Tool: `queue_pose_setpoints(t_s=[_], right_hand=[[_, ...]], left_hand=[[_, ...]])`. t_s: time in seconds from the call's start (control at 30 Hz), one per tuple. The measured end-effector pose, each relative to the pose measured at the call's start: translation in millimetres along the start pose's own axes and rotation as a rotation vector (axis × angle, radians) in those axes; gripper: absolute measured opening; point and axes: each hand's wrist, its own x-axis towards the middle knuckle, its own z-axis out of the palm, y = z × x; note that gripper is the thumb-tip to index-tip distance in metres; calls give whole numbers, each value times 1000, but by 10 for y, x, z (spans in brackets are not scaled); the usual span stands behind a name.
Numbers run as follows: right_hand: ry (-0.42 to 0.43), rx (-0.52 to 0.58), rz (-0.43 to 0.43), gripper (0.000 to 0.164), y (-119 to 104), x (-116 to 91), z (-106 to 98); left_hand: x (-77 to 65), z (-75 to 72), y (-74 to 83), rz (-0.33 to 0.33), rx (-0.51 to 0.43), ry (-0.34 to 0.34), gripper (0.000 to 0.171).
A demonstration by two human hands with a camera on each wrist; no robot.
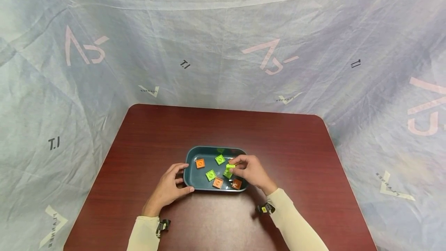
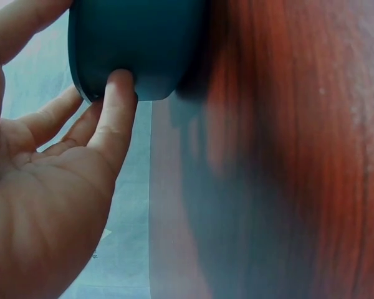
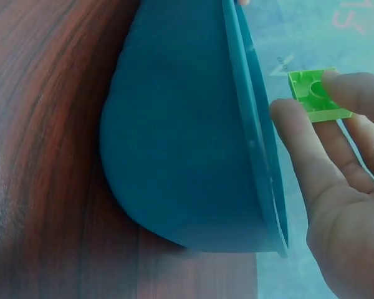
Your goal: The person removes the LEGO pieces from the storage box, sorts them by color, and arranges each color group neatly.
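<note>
A dark teal oval tray (image 1: 199, 177) holds several loose square toy bricks. My left hand (image 1: 168, 187) grips the tray's left end, its fingers at the rim and its thumb near the front left corner. In the left wrist view a fingertip presses the outer wall of the tray (image 2: 156, 43). Between thumb and fingers, my right hand (image 1: 256, 172) pinches a lime green brick (image 3: 303, 84), raised above the tray's right part. The brick's hollow underside faces the right wrist camera. Beneath that hand lies another green brick (image 1: 227, 174), partly covered.
Elsewhere in the tray lie green bricks (image 1: 220, 159) and orange bricks (image 1: 200, 163), hollow side up. The tray stands on a reddish-brown wooden table (image 1: 160, 134). A pale printed cloth (image 1: 216, 30) hangs behind the table and along its sides.
</note>
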Motion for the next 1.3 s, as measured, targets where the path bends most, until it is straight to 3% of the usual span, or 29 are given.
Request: queue_pose_setpoints(t_s=[0.23, 0.53, 0.8, 1.3], right_hand=[[26, 88, -30, 14, -10, -32, -20], [59, 89, -82, 16, -15, -54, -103], [142, 30, -51, 17, -24, -98, -198], [229, 94, -67, 20, 72, -144, -457]], left_hand=[[7, -2, -15, 2, 0, 3, 91], [27, 6, -9, -11, -7, -5, 92], [24, 6, -41, -14, -15, -7, 92], [29, 11, -54, 4, -23, -5, 92]])
